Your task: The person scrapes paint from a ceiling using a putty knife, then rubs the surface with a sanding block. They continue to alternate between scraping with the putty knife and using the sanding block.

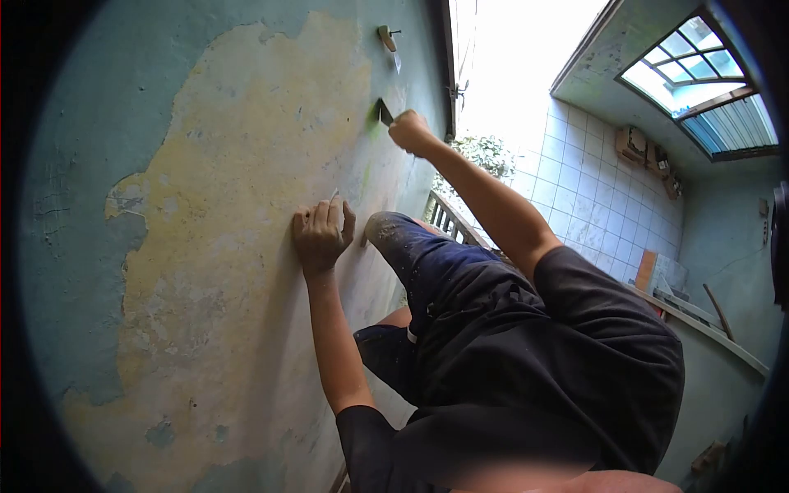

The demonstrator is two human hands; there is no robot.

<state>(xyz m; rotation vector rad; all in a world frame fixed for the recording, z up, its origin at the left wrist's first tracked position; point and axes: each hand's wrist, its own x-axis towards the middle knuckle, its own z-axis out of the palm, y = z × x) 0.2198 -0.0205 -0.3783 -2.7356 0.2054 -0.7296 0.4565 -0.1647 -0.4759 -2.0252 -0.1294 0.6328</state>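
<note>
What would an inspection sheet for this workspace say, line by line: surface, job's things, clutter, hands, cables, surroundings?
Surface: wall, blue-green paint missing over a broad yellowish, ragged-edged area.
Job's things: scraper-like tool, its dark blade at the wall; exact contact unclear.
Clutter: boards and a stick by the ledge at the picture's right.
Hands: right hand grips the tool; left hand rests against the wall, fingers curled.
Cables: none certain; a thin line on the far wall may be a crack.
Surroundings: white tiles, gridded window, leafy plant, bright opening.
</note>
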